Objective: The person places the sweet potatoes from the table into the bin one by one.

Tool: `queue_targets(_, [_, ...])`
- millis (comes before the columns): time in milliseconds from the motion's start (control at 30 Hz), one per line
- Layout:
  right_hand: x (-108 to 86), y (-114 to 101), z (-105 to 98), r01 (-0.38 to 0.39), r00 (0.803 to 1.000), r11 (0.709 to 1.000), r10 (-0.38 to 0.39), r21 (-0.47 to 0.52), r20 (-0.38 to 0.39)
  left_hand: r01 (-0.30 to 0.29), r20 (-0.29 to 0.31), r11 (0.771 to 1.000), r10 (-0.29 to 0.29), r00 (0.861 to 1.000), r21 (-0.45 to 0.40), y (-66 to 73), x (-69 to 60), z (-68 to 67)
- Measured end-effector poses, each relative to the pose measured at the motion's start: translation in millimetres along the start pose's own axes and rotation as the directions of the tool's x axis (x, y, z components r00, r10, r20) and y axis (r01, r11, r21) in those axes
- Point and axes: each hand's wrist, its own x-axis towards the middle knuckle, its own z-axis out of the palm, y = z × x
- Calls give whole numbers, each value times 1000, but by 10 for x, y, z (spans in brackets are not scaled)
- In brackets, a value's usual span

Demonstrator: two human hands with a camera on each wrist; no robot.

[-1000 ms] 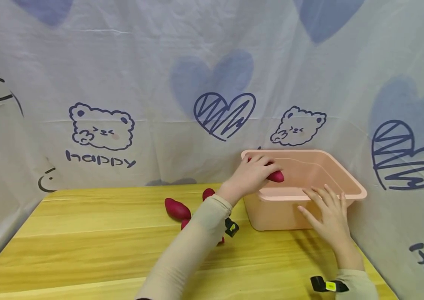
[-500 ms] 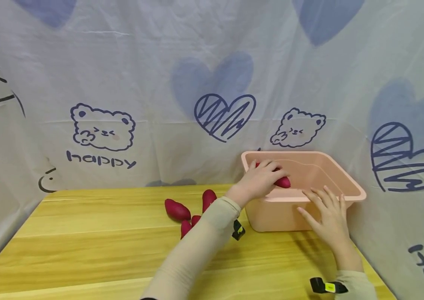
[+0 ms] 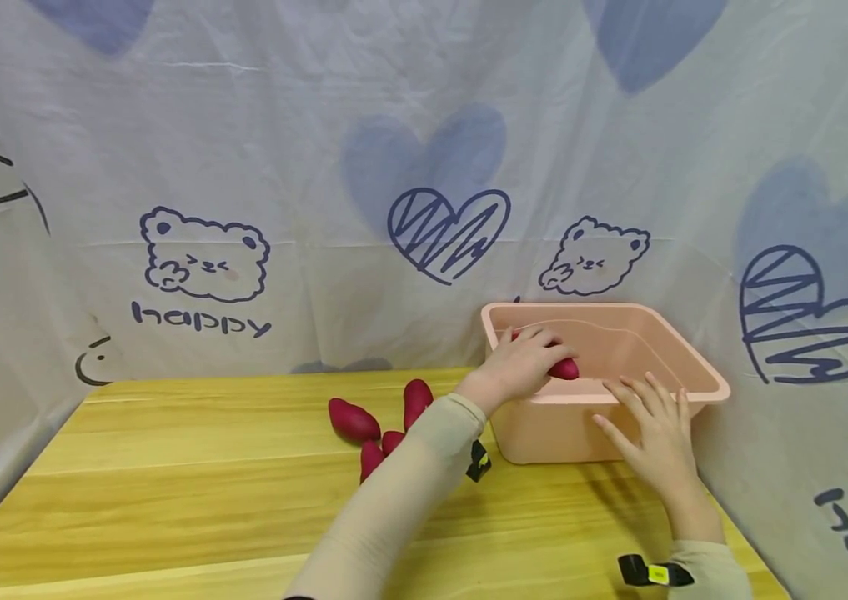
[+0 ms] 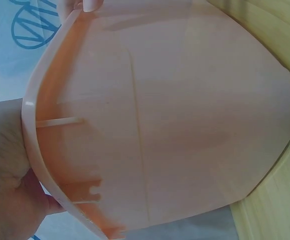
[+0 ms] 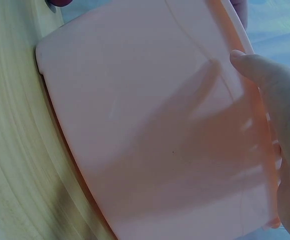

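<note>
In the head view, my left hand (image 3: 517, 367) reaches over the near left rim of a pink plastic basin (image 3: 559, 433). Its fingers grip a red-skinned sweet potato (image 3: 564, 369), mostly covered by the hand, just inside the basin. At the basin's front rim is my right hand (image 3: 659, 446), fingers spread over the edge. The right wrist view has the right thumb (image 5: 242, 59) against the outer wall below the rim, the fingers mostly hidden behind it. In the left wrist view, part of my left hand (image 4: 7, 175) shows beyond the basin's rim (image 4: 30, 107).
Several sweet potatoes lie on the wooden table (image 3: 168, 475) left of the basin, including one at the far left (image 3: 353, 421) and an upright-lying one (image 3: 417, 402); the left forearm partly covers the group. A printed cloth (image 3: 303, 167) hangs behind and at both sides.
The left hand has moved slightly right and lower into the basin with the sweet potato, then stayed nearly still. More of the loose sweet potatoes show beside the forearm. The right hand has not moved.
</note>
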Motion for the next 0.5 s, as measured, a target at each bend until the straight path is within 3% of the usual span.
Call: queue_targets(500, [13, -24, -19, -5, 1000, 1000, 5, -3, 7, 41, 74, 999, -40, 996, -13, 11, -4, -35])
